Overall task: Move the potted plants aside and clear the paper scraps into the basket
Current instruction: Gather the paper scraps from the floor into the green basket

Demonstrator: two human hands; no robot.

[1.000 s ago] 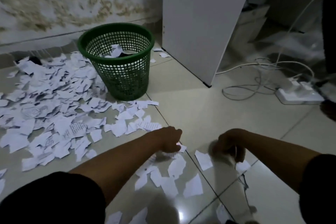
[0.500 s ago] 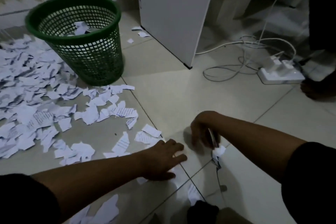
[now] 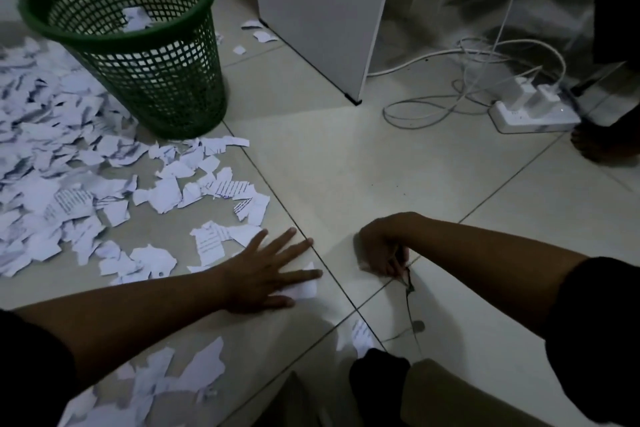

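A green mesh basket (image 3: pixel 156 80) stands on the tiled floor at the upper left, with a few paper scraps (image 3: pixel 136 19) inside. Torn white paper scraps (image 3: pixel 62 184) lie thick on the floor to its left and in front of it. My left hand (image 3: pixel 266 274) lies flat with spread fingers, pressing on one scrap (image 3: pixel 306 288) beside a tile joint. My right hand (image 3: pixel 381 250) is curled shut low over the floor, a pale sliver of paper showing between its fingers. More scraps (image 3: pixel 194 374) lie near my left forearm. No potted plant is in view.
A white cabinet (image 3: pixel 318 10) stands behind the basket to the right. White cables (image 3: pixel 433 114) and a power strip (image 3: pixel 533 114) lie at the right, next to another person's foot (image 3: pixel 599 146). A crack (image 3: pixel 408 288) runs through the tile under my right hand.
My left hand has flattened and spread over a scrap. The loose scrap under my right hand is gone from the floor. The view has shifted closer to the basket.
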